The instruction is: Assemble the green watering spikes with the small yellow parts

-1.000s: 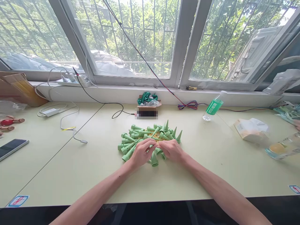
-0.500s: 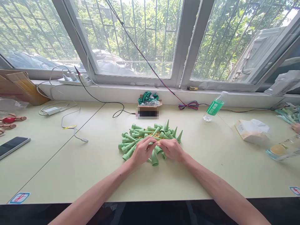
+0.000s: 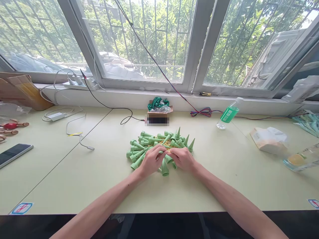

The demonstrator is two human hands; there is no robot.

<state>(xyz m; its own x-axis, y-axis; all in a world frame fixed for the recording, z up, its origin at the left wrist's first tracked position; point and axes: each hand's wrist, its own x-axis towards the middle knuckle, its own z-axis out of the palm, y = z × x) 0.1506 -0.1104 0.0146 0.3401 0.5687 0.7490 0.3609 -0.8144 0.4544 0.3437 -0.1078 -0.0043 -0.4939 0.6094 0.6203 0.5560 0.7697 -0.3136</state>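
- Upper left of the frame: a cardboard box; its contents cannot be made out.
- Left edge: a phone lies flat on the counter.
- Centre: the green cones lie in a pile, with yellow pieces among them, just beyond and around the hands.
- Centre: the left hand is curled, fingertips pinched together over the pile's near side.
- Upper centre: a small open box holds green wrap and clear crinkled plastic.
- Right of centre: the right hand pinches likewise, fingertips meeting the left's; what they grip is too small to tell.
- Right: a tilted bottle contains clear liquid.
- Farther right: a pack has white tissue showing.
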